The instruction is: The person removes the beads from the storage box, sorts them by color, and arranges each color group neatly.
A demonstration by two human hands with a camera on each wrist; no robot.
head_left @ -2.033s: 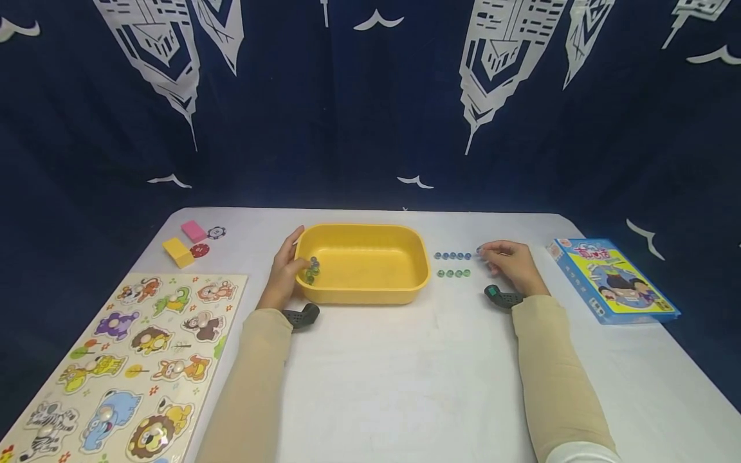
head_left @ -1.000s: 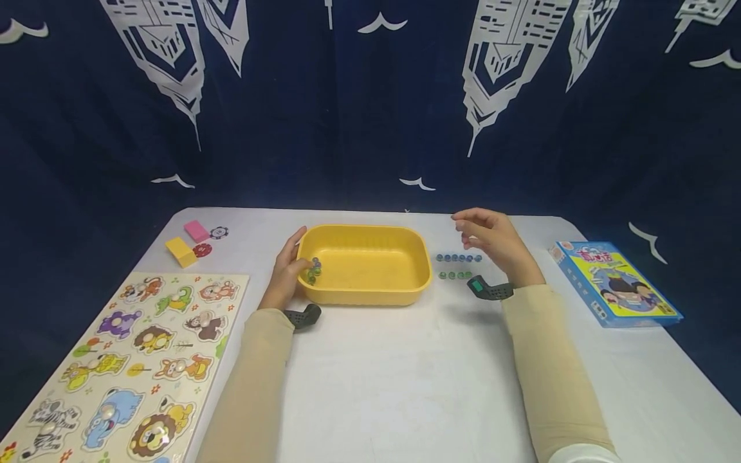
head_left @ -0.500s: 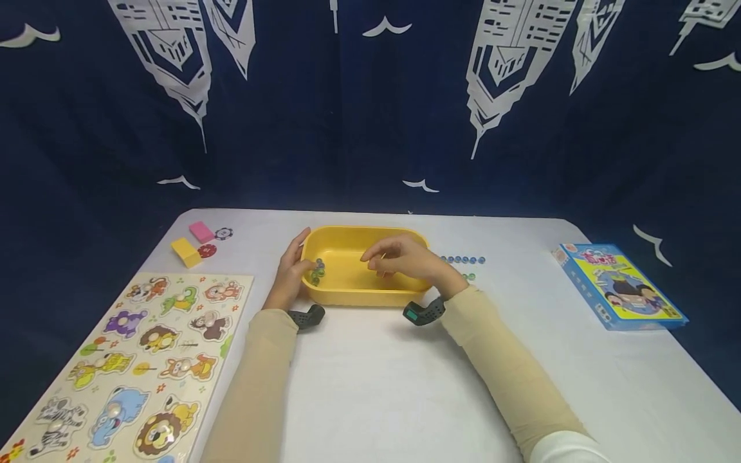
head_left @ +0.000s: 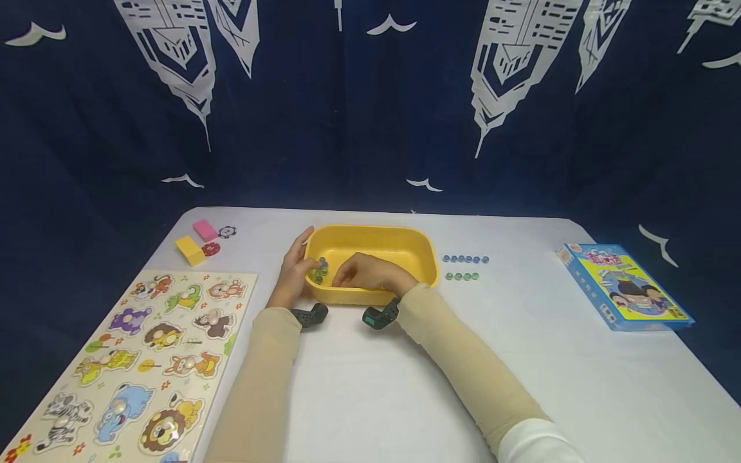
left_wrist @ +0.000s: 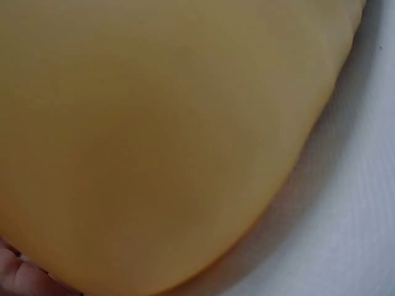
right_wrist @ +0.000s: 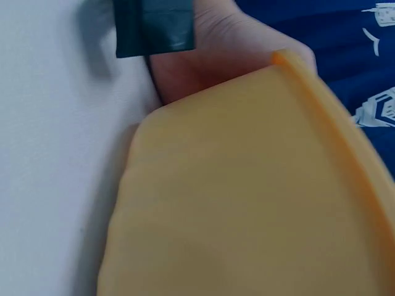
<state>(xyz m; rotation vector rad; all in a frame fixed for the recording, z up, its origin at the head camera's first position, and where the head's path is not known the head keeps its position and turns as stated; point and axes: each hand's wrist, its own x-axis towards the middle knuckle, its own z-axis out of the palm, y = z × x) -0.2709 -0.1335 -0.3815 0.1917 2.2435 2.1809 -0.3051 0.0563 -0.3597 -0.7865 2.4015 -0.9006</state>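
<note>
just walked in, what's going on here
A person's left hand grips the left end of a yellow rounded-rectangular plastic tray, while the right hand is inside it; whether it holds anything is hidden. A few blue and green glassy marbles lie at the tray's left end. On the white table to its right, a row of six blue marbles sits behind a row of four green ones.

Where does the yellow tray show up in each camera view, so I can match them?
Head: yellow tray, mid-picture.
Left wrist: the tray, blurred, covers most of the left and centre.
Right wrist: the tray fills the middle and lower right.
Landmark in all three: white tabletop, right side in left wrist, left side in right wrist.
</note>
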